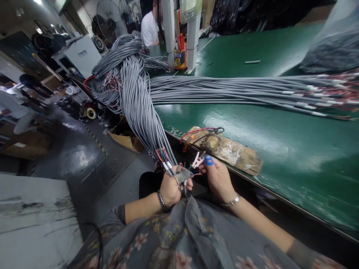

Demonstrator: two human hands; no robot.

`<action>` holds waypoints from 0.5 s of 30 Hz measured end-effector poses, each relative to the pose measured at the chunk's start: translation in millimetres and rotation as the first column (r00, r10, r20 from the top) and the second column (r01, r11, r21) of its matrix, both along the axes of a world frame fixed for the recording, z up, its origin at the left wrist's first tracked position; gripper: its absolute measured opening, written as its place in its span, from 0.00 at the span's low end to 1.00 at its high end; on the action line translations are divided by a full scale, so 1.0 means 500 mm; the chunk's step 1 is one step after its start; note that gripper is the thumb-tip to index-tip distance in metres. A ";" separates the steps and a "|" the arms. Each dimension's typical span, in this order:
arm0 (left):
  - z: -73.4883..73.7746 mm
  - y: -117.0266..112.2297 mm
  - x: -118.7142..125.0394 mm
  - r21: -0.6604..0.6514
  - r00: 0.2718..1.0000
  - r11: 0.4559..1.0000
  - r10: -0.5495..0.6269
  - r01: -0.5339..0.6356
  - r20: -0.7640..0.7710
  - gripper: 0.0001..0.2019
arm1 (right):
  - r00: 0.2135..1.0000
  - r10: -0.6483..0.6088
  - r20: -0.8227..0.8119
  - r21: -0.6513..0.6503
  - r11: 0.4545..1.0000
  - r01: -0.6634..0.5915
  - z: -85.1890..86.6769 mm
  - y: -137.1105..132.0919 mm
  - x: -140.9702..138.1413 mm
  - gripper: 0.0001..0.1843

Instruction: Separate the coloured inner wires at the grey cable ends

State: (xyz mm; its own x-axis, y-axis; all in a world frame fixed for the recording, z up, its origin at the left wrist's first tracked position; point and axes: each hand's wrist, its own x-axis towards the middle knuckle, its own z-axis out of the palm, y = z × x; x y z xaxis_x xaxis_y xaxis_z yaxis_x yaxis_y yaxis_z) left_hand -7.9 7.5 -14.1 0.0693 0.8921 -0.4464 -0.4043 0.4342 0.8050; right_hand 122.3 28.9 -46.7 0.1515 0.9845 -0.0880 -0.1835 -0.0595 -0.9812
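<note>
Several grey cables hang off the table's edge as a thick bundle (143,108), and some ends with white sleeves and thin coloured wires (162,155) reach down to my left hand. My left hand (170,189) is closed around a grey cable end, its coloured wires fanning out toward the right. Grey wrapping covers part of a finger on this hand. Just to the right, my right hand (220,179) pinches a small pale-pink clip (198,160) close to those wires. Blue tape (208,160) wraps the right thumb. The fingertips below the clip are partly hidden.
A worn wooden block (238,153) with red and black leads lies at the green table's (294,149) near edge. Long grey cables (224,87) stretch across the tabletop. Behind, a person in a white shirt (149,29) sits beyond the white posts (193,41). An open carton (126,140) stands below.
</note>
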 end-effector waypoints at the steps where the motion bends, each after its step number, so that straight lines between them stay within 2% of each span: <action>1: 0.000 0.000 0.001 -0.002 1.000 1.000 -0.003 0.003 -0.005 0.20 | 0.999 -0.001 0.036 0.004 1.000 0.001 -0.003 0.000 0.000 0.29; 3: -0.001 0.000 0.002 -0.008 1.000 1.000 -0.007 0.007 -0.012 0.20 | 0.997 0.058 -0.048 -0.023 0.998 -0.059 -0.004 0.004 -0.004 0.31; 5: -0.001 -0.001 0.004 -0.015 1.000 1.000 -0.009 0.008 -0.014 0.20 | 0.963 0.116 -0.243 -0.077 0.987 -0.138 -0.001 0.009 -0.010 0.31; 8: -0.003 0.000 0.006 -0.020 1.000 1.000 -0.010 0.010 -0.024 0.20 | 0.889 0.072 -0.452 -0.144 0.978 -0.153 0.005 0.016 -0.020 0.28; 12: -0.005 0.001 0.007 -0.011 0.998 1.000 -0.026 0.025 -0.056 0.21 | 0.841 0.001 -0.541 -0.168 0.980 -0.109 0.004 0.019 -0.027 0.24; 15: -0.007 0.001 0.005 0.003 0.997 0.999 -0.031 0.032 -0.075 0.21 | 0.818 0.000 -0.576 -0.192 0.972 -0.135 0.004 0.017 -0.026 0.25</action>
State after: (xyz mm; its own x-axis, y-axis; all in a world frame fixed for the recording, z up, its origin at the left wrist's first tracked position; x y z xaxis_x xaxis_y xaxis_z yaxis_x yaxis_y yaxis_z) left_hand -5.3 8.0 -17.7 0.0641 0.8917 -0.4480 -0.3292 0.4427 0.8340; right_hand 109.2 37.1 -44.5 -0.0587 0.9363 -0.3462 -0.6911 -0.2884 -0.6628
